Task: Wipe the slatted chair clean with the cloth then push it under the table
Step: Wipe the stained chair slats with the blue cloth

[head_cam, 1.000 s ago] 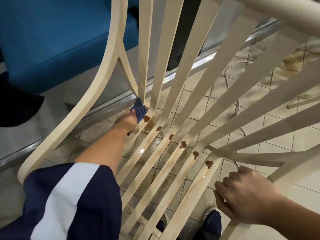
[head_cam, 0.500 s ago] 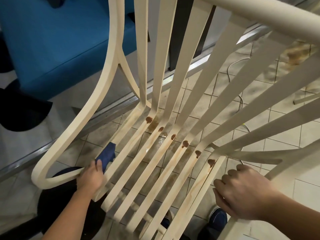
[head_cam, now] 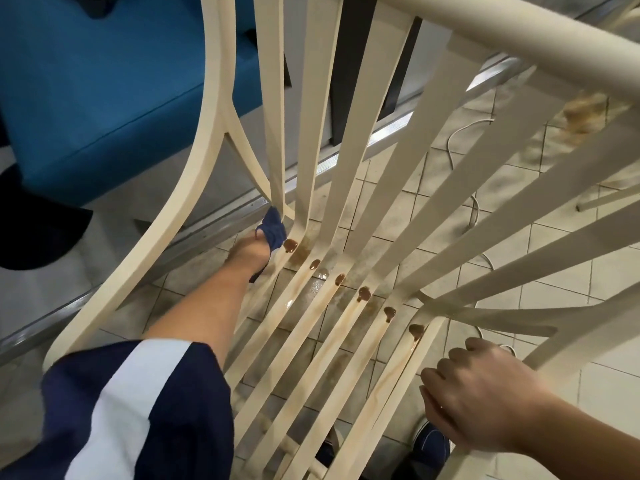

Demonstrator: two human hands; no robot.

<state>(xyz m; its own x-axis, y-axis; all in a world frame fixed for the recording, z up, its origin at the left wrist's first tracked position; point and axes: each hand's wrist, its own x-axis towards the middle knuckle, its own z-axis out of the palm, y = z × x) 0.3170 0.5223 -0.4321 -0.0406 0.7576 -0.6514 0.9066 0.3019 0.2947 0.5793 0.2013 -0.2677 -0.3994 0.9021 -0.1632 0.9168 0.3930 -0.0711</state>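
Note:
The cream slatted chair [head_cam: 349, 188] fills the view from above. Brown sticky blobs [head_cam: 363, 294] sit in a row where the seat slats bend up into the back, with brownish streaks running down the slats. My left hand [head_cam: 251, 252] reaches across the seat and holds a dark blue cloth [head_cam: 273, 226] against the leftmost slat at the bend, right beside the first blob. My right hand [head_cam: 481, 396] grips the chair's right seat edge with curled fingers. My navy and white sleeve covers the lower left.
A blue upholstered seat [head_cam: 104, 81] stands at the upper left behind a metal floor rail [head_cam: 346, 161]. Tiled floor [head_cam: 554, 271] with wet brown stains and a white cable [head_cam: 460, 133] lies under the chair. My dark shoes [head_cam: 431, 445] show below the seat.
My left hand moved the cloth from the front of the left seat slat back up to the bend near the first blob. My right hand stayed on the seat edge.

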